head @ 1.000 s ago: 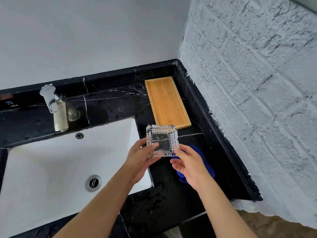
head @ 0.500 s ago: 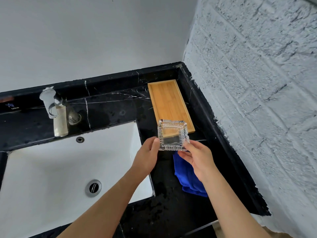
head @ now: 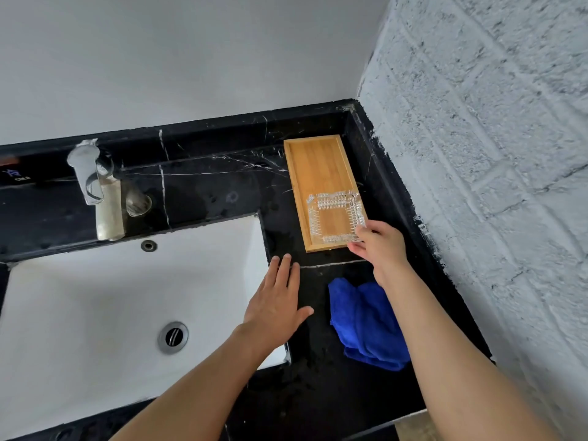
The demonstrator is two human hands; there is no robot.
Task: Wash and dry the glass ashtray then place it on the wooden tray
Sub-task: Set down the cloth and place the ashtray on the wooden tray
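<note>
The right hand [head: 378, 246] is pinching the near right corner of the ashtray [head: 335, 218], fingers curled over its rim, while the glass is sitting over the near end of the tray [head: 315, 167]. Whether the base is already resting on the wood or hanging just above it is hard to tell, because clear glass shows no clean edge or shadow against the bamboo. The ashtray is square, so it has no long axis of its own; the tray is running lengthwise away from the person into the corner, and the ashtray is lying ahead and slightly left of the right hand, squared to the tray's sides. The left hand [head: 276, 307] is spread flat with its fingers straight, holding nothing, over the black counter [head: 206, 192] by the sink [head: 95, 300] edge (whether the palm is touching the stone cannot be told). It is well apart from the glass, so only 1 hand is near enough to finish the placing, which seems almost done. The blue cloth [head: 359, 323] is lying partly hidden under the right forearm, and the right fingertips are hidden behind the glass rim.
</note>
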